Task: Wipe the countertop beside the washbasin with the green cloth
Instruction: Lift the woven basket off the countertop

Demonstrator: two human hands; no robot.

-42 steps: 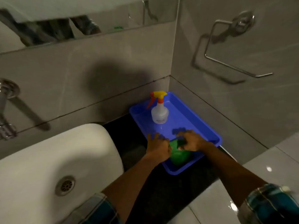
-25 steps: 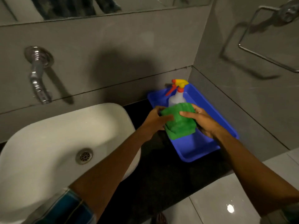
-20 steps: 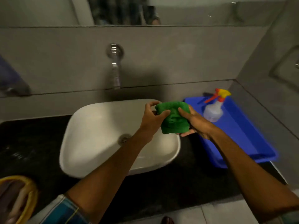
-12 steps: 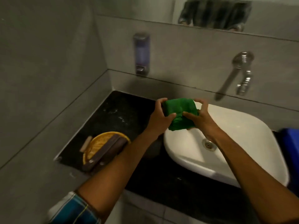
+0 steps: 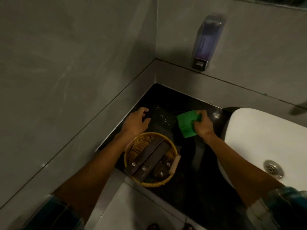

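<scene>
R hand (image 5: pixel 203 125): clenched on green cloth (image 5: pixel 186 124), mid-frame
L hand (image 5: pixel 137 122): fingers spread, holds nothing
Wet countertop (image 5: pixel 162 112): just up-left of cloth, btwn hands

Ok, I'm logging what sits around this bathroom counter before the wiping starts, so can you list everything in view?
Folded green cloth: one, green, on the black counter, under the right hand.
Polished black stone countertop: one, black, water-speckled, left of the basin.
White ceramic washbasin: one, white, right side.
Round woven wicker basket: one, yellow-tan, near front counter edge.
Dark brown flat packets: several, dark brown, in the basket.
Wall-mounted soap dispenser: one, purple-tinted, back wall.
Hands: left hand open, resting on the counter by the wall; right hand gripping the cloth.
</scene>
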